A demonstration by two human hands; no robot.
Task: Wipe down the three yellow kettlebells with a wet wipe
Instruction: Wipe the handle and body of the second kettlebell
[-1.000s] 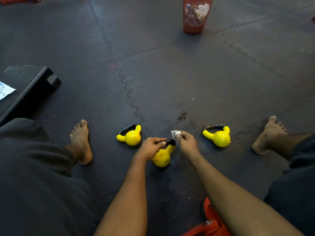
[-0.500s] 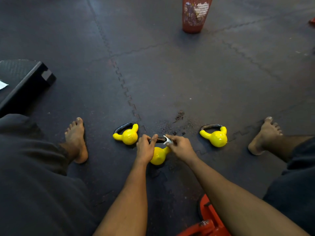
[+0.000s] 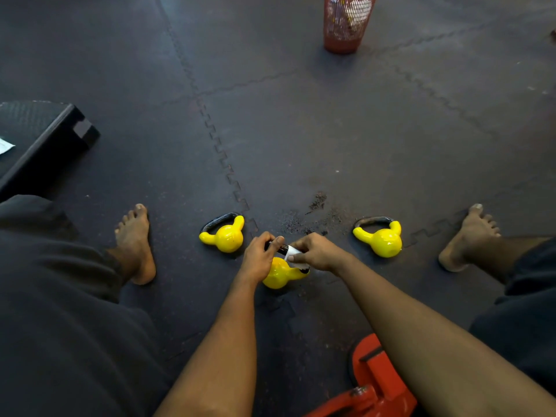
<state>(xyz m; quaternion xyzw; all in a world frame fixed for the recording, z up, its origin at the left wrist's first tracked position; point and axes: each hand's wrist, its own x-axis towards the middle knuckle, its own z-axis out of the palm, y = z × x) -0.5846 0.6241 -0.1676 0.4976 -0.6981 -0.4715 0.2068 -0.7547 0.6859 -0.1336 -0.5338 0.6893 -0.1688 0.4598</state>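
Two hands on the middle kettlebell (image 3: 278,278), tipped on the mat (image 3: 331,145): left hand (image 3: 260,260) clenched round its black handle (image 3: 281,249) to steady it, right hand (image 3: 317,252) pinching the wipe (image 3: 292,251) wrapped over that handle; best I twist and slide along its length.

Gym: interlocking rubber mats (image 3: 346,139) w/ yellow kettlebells (image 3: 226,237).
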